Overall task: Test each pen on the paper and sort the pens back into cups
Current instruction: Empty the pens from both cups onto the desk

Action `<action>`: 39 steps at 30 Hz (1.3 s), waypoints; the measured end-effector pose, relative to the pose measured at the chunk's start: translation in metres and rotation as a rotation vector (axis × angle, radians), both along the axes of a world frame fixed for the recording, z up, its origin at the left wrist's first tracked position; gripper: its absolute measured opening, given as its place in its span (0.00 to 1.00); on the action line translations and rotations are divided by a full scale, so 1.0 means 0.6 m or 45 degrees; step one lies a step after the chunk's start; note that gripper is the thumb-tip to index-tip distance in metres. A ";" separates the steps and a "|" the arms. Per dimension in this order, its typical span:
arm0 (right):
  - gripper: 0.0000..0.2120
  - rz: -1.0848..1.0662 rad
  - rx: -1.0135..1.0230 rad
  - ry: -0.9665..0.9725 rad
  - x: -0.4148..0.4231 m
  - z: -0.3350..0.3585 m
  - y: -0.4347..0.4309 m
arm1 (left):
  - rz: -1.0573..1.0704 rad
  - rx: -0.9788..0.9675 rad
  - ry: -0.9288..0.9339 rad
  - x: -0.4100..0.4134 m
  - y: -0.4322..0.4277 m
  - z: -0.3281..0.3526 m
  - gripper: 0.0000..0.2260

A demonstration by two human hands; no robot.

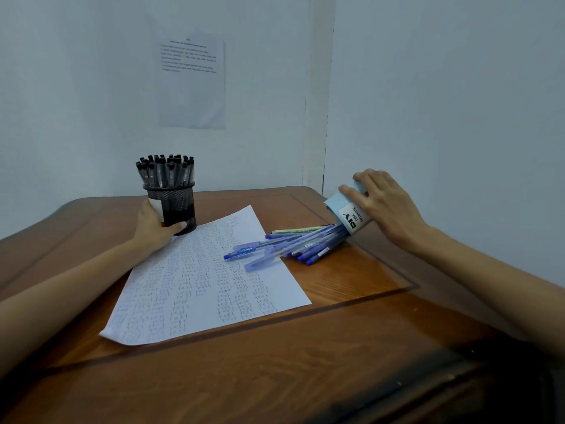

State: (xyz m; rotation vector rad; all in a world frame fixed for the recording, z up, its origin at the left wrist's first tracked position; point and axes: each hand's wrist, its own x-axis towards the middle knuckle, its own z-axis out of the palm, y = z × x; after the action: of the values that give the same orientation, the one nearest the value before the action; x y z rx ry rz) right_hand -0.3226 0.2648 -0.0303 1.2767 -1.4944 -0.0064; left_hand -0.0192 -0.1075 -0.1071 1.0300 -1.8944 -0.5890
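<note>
A sheet of paper covered in small pen marks lies on the wooden table. At its far left corner stands a black mesh cup full of black pens, upright; my left hand grips its lower side. At the right my right hand holds a light blue cup labelled DIY, tipped over with its mouth facing left and down. Several blue pens spill out of it onto the table and the paper's right edge.
White walls close in behind and to the right of the table. A printed sheet is stuck to the back wall. The table's inlaid border runs in front of the paper.
</note>
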 end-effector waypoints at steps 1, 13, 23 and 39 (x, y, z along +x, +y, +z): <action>0.33 -0.003 -0.007 0.016 -0.003 0.003 -0.003 | -0.002 -0.004 0.003 0.000 0.001 0.000 0.36; 0.34 -0.008 0.022 -0.561 0.038 0.067 -0.062 | -0.011 0.014 -0.023 0.003 -0.054 -0.026 0.42; 0.33 0.613 -0.019 -2.347 0.114 0.018 -0.260 | 0.042 -0.022 0.017 -0.008 0.089 0.023 0.34; 0.49 0.297 -0.123 -2.048 0.147 -0.021 -0.303 | -0.010 0.190 0.196 -0.011 0.104 0.058 0.41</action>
State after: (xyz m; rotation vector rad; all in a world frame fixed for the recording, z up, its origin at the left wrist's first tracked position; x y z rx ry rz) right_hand -0.2342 0.0828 -0.0431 1.3469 -2.5201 1.5298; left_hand -0.0260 -0.0449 -0.0721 1.0406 -1.7412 -0.8014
